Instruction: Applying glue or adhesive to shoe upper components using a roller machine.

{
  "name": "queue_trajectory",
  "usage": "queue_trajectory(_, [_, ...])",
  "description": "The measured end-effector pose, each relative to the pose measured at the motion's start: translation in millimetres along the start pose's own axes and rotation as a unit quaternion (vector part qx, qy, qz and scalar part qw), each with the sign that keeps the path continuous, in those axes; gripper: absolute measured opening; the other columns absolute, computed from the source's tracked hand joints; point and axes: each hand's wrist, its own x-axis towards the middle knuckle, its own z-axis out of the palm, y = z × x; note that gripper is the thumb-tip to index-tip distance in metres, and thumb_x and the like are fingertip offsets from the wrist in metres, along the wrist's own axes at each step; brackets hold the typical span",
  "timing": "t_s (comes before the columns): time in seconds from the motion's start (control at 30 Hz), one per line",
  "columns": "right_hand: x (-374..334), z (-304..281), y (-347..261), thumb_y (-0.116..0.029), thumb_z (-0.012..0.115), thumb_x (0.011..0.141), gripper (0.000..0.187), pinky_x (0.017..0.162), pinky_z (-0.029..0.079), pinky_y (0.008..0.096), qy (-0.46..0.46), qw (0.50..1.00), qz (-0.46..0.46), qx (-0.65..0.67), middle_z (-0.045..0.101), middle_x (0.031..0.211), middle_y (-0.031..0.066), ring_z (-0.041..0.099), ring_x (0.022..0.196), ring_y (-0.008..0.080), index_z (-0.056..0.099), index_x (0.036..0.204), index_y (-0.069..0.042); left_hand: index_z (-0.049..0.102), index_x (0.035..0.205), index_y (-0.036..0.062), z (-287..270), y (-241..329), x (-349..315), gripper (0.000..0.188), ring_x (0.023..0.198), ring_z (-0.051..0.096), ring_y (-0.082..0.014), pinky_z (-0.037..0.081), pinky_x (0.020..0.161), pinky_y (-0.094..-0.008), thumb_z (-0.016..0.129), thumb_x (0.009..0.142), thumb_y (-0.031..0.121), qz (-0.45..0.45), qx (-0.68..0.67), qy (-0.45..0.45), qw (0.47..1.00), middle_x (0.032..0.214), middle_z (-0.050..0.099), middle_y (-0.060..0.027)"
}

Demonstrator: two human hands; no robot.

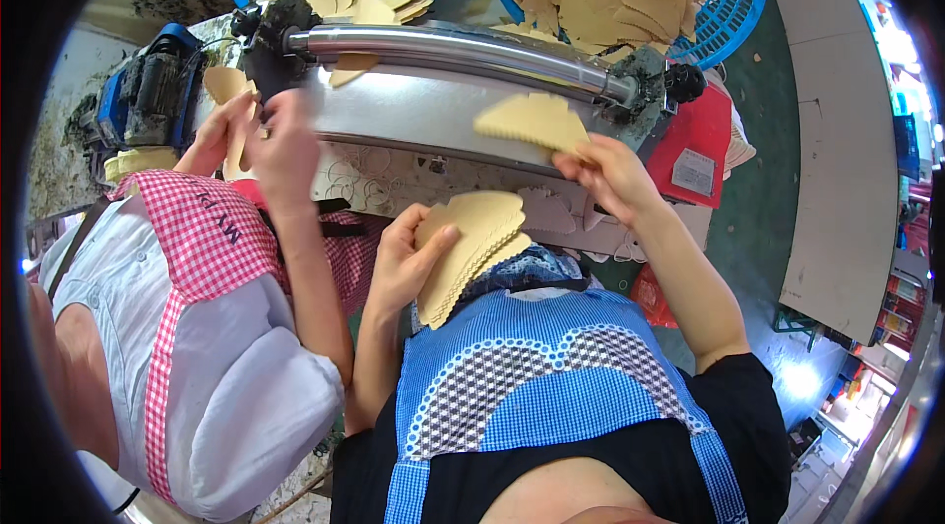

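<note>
My left hand [407, 258] is closed around a fanned stack of beige flat pieces with scalloped edges [471, 244], thumb on top, in front of my blue checked apron [581, 416]. Out to the right, my right hand [612, 178] pinches one beige scalloped piece [530, 123] by its right end. That piece hangs in front of the machine's steel roller [463, 54], apart from it. Another beige piece [352, 68] pokes out under the roller's left part, over a smooth metal plate [423, 109].
Two blue plastic baskets [740, 27] heaped with beige pieces stand behind the roller. To my left, a co-worker in a pink checked apron [221, 239] handles a beige piece [236, 145]. A blue motor [148, 91] sits at the machine's left, a red container [689, 155] at its right.
</note>
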Motion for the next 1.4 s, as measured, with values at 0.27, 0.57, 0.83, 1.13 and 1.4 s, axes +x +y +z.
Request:
queue_trajectory(0.27, [-19,42,-9,-0.021,0.055,0.09,0.018,0.072,0.048,0.0262,-0.131,0.914,-0.15,-0.353,0.064,0.085,0.003,0.059,0.077,0.011,0.061,0.091,-0.005,0.06,0.09,-0.0019,24,20,24,0.019,0.065,0.052,-0.0026,0.042,0.055,-0.0188,0.063,0.088,0.016,-0.019,0.085,-0.025,0.996,0.069,0.057,0.0024])
queue_trajectory(0.57, [9,21,-8,-0.009,0.044,0.094,0.026,0.08,0.053,0.0266,0.041,0.985,-0.048,0.158,0.061,0.106,0.0172,0.063,0.09,0.0187,0.05,0.111,0.009,0.056,0.087,0.0015,15,11,19,0.015,0.067,0.051,-0.0018,0.041,0.056,-0.0181,0.064,0.088,0.014,0.012,0.028,0.005,1.0,0.075,0.058,0.0002])
queue_trajectory(0.83, [-20,45,-13,-0.026,0.061,0.089,0.025,0.06,0.043,0.0218,-0.146,0.928,-0.149,-0.308,0.059,0.069,0.0018,0.052,0.066,0.0063,0.061,0.089,-0.001,0.057,0.09,0.0007,23,21,29,0.017,0.063,0.05,-0.0024,0.04,0.053,-0.0181,0.063,0.089,0.016,0.003,0.037,-0.006,0.999,0.071,0.057,0.002])
queue_trajectory(1.13, [15,15,-1,-0.008,0.047,0.093,0.02,0.074,0.053,0.0219,0.082,0.984,-0.069,0.139,0.063,0.103,0.0166,0.063,0.089,0.016,0.054,0.105,0.006,0.059,0.089,0.0006,11,11,19,0.018,0.064,0.052,-0.0021,0.042,0.054,-0.0175,0.063,0.088,0.018,-0.009,0.018,0.004,1.0,0.072,0.06,0.0])
queue_trajectory(1.4, [-27,43,-6,-0.022,0.061,0.088,0.025,0.055,0.038,0.0207,-0.083,0.94,-0.128,-0.304,0.056,0.064,-0.0019,0.047,0.061,0.0046,0.063,0.082,0.002,0.058,0.097,-0.0019,16,23,15,0.026,0.068,0.057,-0.0038,0.046,0.059,-0.0179,0.067,0.086,0.02,-0.016,0.035,-0.019,0.999,0.077,0.062,-0.0005])
